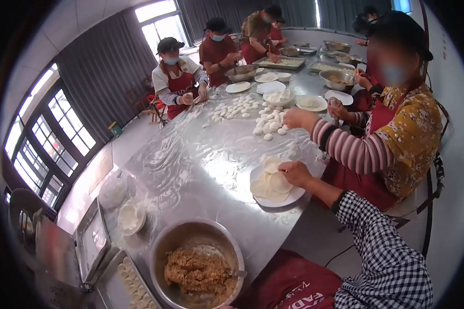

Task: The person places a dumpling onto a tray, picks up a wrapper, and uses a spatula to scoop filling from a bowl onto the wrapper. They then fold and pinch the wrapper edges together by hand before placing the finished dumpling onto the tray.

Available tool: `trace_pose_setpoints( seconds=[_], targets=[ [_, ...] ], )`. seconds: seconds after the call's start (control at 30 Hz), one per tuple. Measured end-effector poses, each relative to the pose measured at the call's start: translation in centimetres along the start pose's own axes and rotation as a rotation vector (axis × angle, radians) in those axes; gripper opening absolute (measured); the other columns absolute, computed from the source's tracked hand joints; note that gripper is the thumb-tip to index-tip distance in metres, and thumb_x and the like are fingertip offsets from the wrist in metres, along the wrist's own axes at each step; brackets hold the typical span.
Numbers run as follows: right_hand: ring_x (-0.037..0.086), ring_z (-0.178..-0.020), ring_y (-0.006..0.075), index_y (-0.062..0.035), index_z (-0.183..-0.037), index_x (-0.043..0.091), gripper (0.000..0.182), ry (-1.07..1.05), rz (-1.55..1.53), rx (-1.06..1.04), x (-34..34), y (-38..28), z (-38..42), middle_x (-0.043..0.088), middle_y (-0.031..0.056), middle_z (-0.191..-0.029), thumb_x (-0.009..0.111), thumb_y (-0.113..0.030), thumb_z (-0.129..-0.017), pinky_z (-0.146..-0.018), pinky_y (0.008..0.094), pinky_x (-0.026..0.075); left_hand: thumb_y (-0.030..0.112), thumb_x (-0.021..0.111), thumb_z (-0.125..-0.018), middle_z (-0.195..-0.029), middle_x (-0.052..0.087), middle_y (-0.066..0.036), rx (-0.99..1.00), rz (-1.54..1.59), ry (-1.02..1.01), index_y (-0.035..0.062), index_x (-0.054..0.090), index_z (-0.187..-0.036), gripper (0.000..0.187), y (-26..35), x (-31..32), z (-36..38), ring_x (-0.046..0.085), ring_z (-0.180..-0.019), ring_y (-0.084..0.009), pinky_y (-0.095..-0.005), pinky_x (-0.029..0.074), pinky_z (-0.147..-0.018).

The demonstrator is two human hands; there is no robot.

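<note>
Right hand [295, 173] reaching forward, fingers curled downward, arm extended in checkered sleeve, left hand unseen

Grey curtains [105, 67] beside bright windows [160, 23], white wall [456, 77], pale floor [131, 136], daylight throughout.

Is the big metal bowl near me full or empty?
Partly full: the metal bowl holds a brown heap of filling, with bare wall showing above it.

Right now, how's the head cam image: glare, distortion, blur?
Head view: strong fisheye with dark vignetted corners; window light throws glare across the foil-covered table; windows blown out; right hand on the wrappers plate is sharp; faces are blurred.
</note>
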State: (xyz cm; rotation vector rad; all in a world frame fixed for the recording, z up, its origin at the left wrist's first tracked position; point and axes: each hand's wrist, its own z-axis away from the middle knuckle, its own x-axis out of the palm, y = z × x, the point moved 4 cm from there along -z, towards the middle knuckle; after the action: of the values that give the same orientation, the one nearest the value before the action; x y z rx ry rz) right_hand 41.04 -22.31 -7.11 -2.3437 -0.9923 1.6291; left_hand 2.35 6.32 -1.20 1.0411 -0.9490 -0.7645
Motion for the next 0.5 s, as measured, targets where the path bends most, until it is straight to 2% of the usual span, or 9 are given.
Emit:
trace_pose_setpoints(
  seconds=[0.1,0.23,0.3,0.5],
  targets=[
    [0.061,-0.071,0.0289,-0.0135,-0.081,0.064,0.014,0.063,0.001,0.022,-0.1,0.6,0.1,0.063,0.0099,-0.076,0.053,-0.012,-0.072,-0.064,0.0386,0.048,0.006,0.050,-0.086,-0.098,0.058,-0.014,-0.013,0.021,0.001,-0.0024,0.055,-0.102,0.018,0.1,0.2,0.0,0.059,-0.087,-0.0227,-0.0344,0.049,-0.078],
    [0.061,-0.071,0.0268,-0.0123,-0.083,0.063,0.015,0.007,-0.046,0.025,-0.2,0.9,0.2,0.064,0.0083,-0.075,0.055,-0.010,-0.070,-0.064,0.0368,0.048,0.005,0.050,-0.085,-0.098,0.058,-0.014,0.026,0.036,-0.018,-0.0025,0.055,-0.101,0.018,-0.8,-0.5,0.0,0.059,-0.087,-0.0230,-0.0345,0.050,-0.078],
    [0.062,-0.071,0.0249,-0.0115,-0.085,0.062,0.016,-0.018,-0.190,0.031,-0.2,0.6,0.3,0.063,0.0072,-0.074,0.057,-0.011,-0.069,-0.063,0.0352,0.048,0.005,0.051,-0.085,-0.098,0.058,-0.014,0.012,0.038,-0.013,-0.0025,0.055,-0.101,0.018,-1.0,-0.7,0.1,0.059,-0.087,-0.0230,-0.0344,0.050,-0.078],
    [0.061,-0.070,0.0245,-0.0111,-0.085,0.062,0.017,-0.025,-0.055,0.030,-0.1,-0.5,-0.6,0.062,0.0063,-0.072,0.058,-0.014,-0.068,-0.064,0.0354,0.047,0.005,0.051,-0.085,-0.098,0.058,-0.014,-0.005,0.061,0.013,-0.0025,0.055,-0.101,0.018,-1.1,-0.6,0.3,0.060,-0.087,-0.0232,-0.0344,0.050,-0.078]
  ],
)
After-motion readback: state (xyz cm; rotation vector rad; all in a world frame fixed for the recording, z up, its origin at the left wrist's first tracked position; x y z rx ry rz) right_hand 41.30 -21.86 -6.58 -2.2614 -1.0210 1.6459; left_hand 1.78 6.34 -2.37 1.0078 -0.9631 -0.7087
